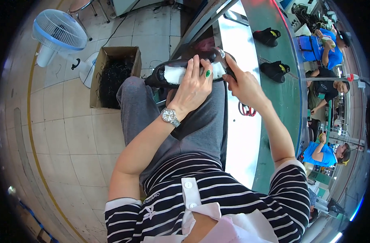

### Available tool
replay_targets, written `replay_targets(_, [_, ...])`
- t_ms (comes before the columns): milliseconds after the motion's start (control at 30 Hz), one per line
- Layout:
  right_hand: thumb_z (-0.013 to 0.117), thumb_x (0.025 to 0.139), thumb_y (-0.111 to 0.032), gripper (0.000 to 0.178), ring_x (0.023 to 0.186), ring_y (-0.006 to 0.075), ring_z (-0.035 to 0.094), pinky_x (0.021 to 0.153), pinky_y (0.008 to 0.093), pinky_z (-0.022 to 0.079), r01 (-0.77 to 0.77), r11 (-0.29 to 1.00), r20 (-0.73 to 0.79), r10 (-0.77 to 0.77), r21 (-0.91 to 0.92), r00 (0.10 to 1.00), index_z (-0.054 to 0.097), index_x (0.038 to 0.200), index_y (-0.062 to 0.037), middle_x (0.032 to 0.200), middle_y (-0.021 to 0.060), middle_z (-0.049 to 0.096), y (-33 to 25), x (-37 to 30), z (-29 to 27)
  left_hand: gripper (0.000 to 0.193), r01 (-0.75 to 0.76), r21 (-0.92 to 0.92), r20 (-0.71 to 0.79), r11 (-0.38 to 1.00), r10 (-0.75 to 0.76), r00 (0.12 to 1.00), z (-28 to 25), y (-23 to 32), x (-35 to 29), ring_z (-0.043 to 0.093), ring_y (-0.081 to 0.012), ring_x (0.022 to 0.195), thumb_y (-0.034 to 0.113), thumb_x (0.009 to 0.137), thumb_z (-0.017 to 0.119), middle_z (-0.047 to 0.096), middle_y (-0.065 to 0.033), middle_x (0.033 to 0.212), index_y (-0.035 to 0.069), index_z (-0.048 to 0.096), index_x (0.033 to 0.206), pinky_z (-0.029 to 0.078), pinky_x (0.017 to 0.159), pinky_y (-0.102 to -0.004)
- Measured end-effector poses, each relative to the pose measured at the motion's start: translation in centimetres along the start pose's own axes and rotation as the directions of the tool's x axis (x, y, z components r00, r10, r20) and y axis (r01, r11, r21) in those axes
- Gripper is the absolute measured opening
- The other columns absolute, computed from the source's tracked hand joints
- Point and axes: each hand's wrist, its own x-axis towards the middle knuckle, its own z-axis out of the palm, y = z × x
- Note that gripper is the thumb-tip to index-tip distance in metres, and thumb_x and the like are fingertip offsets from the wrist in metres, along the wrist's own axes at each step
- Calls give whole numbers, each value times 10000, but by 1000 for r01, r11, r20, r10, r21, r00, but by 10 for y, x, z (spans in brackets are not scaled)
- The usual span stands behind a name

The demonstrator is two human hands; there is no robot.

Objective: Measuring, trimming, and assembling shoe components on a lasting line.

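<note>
Across my lap lies a black shoe (154, 77), its underside turned up with white patches showing. My left hand (193, 87), with a watch and a green-stoned ring, holds it with the fingers laid over the middle. My right hand (247, 83) is closed round a hand tool (221, 53) with a shiny metal head at the shoe's right end. Its dark handle is mostly hidden by the fingers, so the exact kind does not show.
Left of my knees stands a cardboard box (94, 85) of black scraps, beside a fan (59, 30). Red-handled scissors (247, 109) lie on the white bench (241, 141). Two black shoes (274, 71) sit on the green conveyor (280, 109). Several people work beyond it.
</note>
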Motion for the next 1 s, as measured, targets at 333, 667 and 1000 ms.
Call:
replay_targets(333, [542, 938, -169, 609, 642, 439, 637, 625, 519, 484, 55, 998, 17, -55, -32, 998, 248, 1471, -161, 699, 251, 636, -9, 1, -8, 387, -30, 3, 0, 1000, 30, 1000, 3, -2, -4, 523, -432, 1166, 114, 841, 562, 554, -229, 1138, -133, 562, 1138, 419, 1024, -474])
replay_targets(667, [534, 919, -122, 666, 604, 419, 638, 583, 498, 493, 158, 987, -145, -159, -16, 977, 199, 1492, -179, 688, 233, 638, -19, -5, 0, 230, -7, -59, -82, 998, 2, 997, 0, -2, -5, 541, -425, 1172, 86, 842, 556, 573, -243, 1119, -32, 558, 1038, 424, 1028, -480])
replay_targets(1000, [532, 918, -135, 689, 582, 386, 635, 563, 475, 494, 201, 970, -98, -215, -137, 972, 187, 1509, -206, 633, 198, 622, -28, -6, 9, 472, 75, 195, 260, 978, -125, 957, -40, -14, -3, 483, -353, 1225, 151, 855, 488, 563, -285, 1216, -115, 538, 1242, 224, 1155, -424])
